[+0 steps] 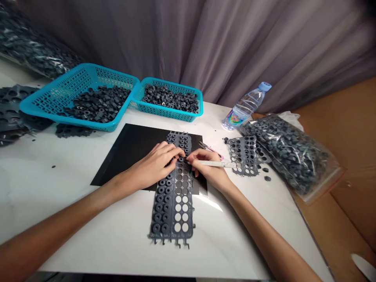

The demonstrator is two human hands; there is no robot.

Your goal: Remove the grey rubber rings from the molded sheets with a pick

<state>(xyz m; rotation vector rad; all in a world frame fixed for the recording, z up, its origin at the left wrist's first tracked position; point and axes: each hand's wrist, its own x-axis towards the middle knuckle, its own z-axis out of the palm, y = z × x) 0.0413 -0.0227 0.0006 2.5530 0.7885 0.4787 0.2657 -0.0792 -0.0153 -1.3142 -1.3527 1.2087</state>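
Note:
A long dark grey moulded rubber sheet (171, 203) lies lengthwise before me. Round rings with centre holes fill its left rows and far end; open round holes line the nearer right rows. Across its middle rests my left hand (157, 160), fingers bent and thumb near the index finger, gripping the sheet among the rings. My right hand (210, 166) is closed around a slim, whitish pen-like tool (219, 163). Its fingertips meet the sheet's right edge, close to my left fingertips. The tool's working tip is hidden by the fingers.
Under the sheet is a black mat (123, 152). Behind stand a large blue basket (35, 103) and a smaller blue basket (170, 111), both holding rubber rings. To the right are pink-handled snips (210, 149), a punched sheet piece (243, 154), a water bottle (246, 105) and a filled plastic bag (290, 152).

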